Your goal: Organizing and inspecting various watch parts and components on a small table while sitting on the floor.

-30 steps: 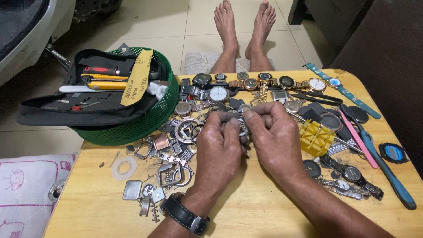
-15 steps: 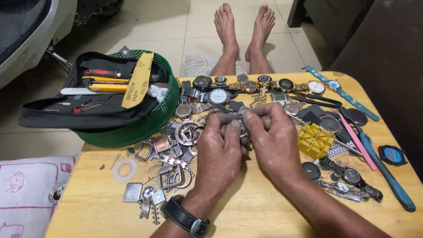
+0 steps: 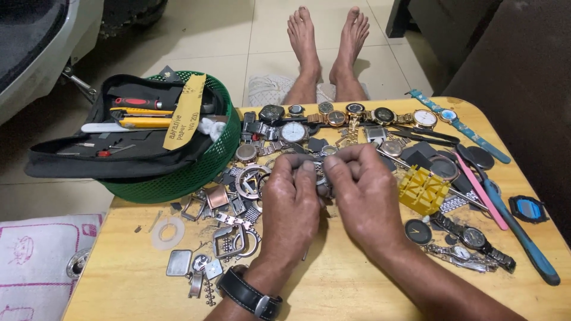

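Far left, a green basket [image 3: 178, 178] sits on the table's [image 3: 333, 291] corner, a black tool pouch [image 3: 101, 148] laid across it with screwdrivers and a yellow paper strip [image 3: 185, 111]. Just right of it, loose metal cases and frames [image 3: 229, 229] lie scattered on the wood, with a pale ring [image 3: 168, 232] nearer the table's left edge. Left hand [image 3: 290, 208], black wristwatch [image 3: 250, 294] at the wrist, comes up from the near edge, back of hand up, fingers curled in, thumb and forefinger pressed onto a small metal watch part [image 3: 323, 183]. Right hand [image 3: 364, 199] mirrors it, knuckles up, fingertips [image 3: 333, 165] pinching the same part from the other side. The part sits between the two sets of fingertips, mostly hidden; its exact kind cannot be told. Beyond the hands, a row of watches [image 3: 351, 116] lines the far edge. Right of the hands: a yellow block [image 3: 423, 190], a black dial [image 3: 418, 232], a pink strap [image 3: 482, 196], a blue tool [image 3: 523, 241], a square blue-faced watch case [image 3: 528, 209]. Bare feet [image 3: 327, 41] rest on the tile floor past the table.
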